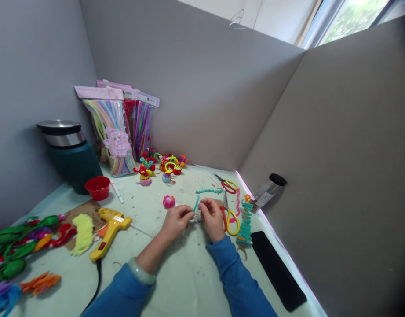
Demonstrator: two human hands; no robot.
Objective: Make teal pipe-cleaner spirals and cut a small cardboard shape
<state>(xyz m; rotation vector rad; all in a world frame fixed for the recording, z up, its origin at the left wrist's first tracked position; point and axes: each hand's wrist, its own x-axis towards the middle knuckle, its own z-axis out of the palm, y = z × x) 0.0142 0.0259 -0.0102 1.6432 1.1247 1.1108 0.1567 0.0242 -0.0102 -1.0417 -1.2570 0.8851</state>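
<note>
My left hand [177,221] pinches a short teal pipe cleaner [196,203] near the middle of the table, its free end pointing up. Close beside it on the right is my right hand [213,216], thumb and fingers pressed together; what they hold, if anything, is too small to tell. Something pale lies between the hands, partly hidden. A twisted teal strand [209,191] rests just beyond them. Right of my right hand lie scissors with red and yellow handles [233,222], and a second pair [229,186] lies farther back. A pink ball-shaped piece [169,201] sits left of my fingertips.
A yellow glue gun [110,233], red cup [97,188], white marker [117,192] and dark teal bottle [73,160] stand or lie left. Pipe cleaner bags [111,136] lean at the back. Teal coils [245,222] and a black slab [278,270] lie right.
</note>
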